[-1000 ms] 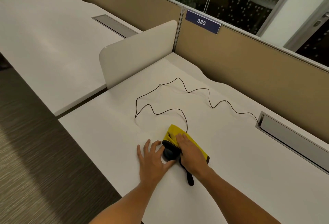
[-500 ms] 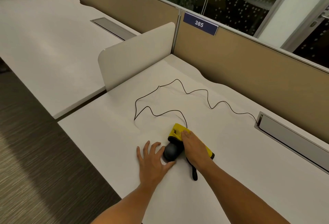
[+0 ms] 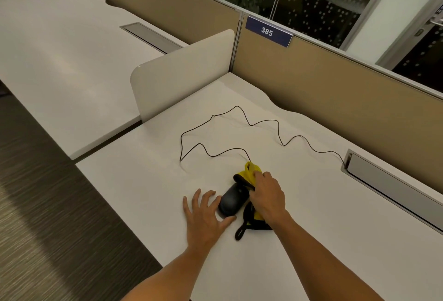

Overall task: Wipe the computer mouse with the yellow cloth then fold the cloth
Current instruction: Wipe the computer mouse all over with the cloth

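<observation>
A black computer mouse (image 3: pixel 232 201) lies on the white desk (image 3: pixel 143 181), its thin black cable (image 3: pixel 278 130) snaking back to the right. My left hand (image 3: pixel 206 219) rests flat on the desk, fingers spread, with thumb and fingertips against the near end of the mouse. My right hand (image 3: pixel 268 196) is closed on the yellow cloth (image 3: pixel 250 172) with black edging and presses it against the right side and far end of the mouse. Part of the cloth is hidden under that hand; its black loop (image 3: pixel 241 231) trails toward me.
A grey cable tray (image 3: pixel 393 188) is set into the desk at the right. A white divider panel (image 3: pixel 182 73) stands at the back left, tan partition walls (image 3: pixel 335 94) behind. The desk's left edge (image 3: pixel 115 205) drops to dark carpet.
My right hand has dragged the cloth off the top of the mouse toward its far end, uncovering most of the black body. The left hand has stayed in place.
</observation>
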Tool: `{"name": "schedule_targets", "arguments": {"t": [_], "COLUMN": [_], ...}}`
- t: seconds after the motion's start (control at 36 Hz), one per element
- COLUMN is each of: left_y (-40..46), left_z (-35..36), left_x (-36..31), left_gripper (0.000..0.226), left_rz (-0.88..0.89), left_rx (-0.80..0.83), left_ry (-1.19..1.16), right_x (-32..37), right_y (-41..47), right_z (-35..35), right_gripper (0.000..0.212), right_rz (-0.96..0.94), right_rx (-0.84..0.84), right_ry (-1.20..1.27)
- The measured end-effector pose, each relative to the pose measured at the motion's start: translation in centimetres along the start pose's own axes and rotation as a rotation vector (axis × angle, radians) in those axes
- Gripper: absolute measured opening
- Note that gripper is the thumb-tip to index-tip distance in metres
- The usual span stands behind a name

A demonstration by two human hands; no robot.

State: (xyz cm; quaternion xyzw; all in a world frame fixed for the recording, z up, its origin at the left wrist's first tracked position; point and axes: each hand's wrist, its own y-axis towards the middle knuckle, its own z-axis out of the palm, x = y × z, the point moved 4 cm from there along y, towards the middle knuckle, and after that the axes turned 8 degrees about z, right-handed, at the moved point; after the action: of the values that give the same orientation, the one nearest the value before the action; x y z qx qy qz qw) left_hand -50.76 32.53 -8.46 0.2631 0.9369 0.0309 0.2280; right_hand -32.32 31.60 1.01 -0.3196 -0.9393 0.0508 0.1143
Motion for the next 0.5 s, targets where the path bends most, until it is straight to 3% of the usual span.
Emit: {"name": "schedule_targets", "arguments": {"t": [0.5], "left_y": [-0.1], "left_z": [0.0], "left_x": [-0.1], "left_gripper": [0.063], "left_rz": [0.001], "left_rx": [-0.031], "left_ry": [-0.002], "right_x": [1.9], "right_y": [-0.6], "right_z": [1.3], "right_gripper": [0.032], "right_rz": [-0.227], "right_rx": [0.132], "right_ry": [-0.151]}}
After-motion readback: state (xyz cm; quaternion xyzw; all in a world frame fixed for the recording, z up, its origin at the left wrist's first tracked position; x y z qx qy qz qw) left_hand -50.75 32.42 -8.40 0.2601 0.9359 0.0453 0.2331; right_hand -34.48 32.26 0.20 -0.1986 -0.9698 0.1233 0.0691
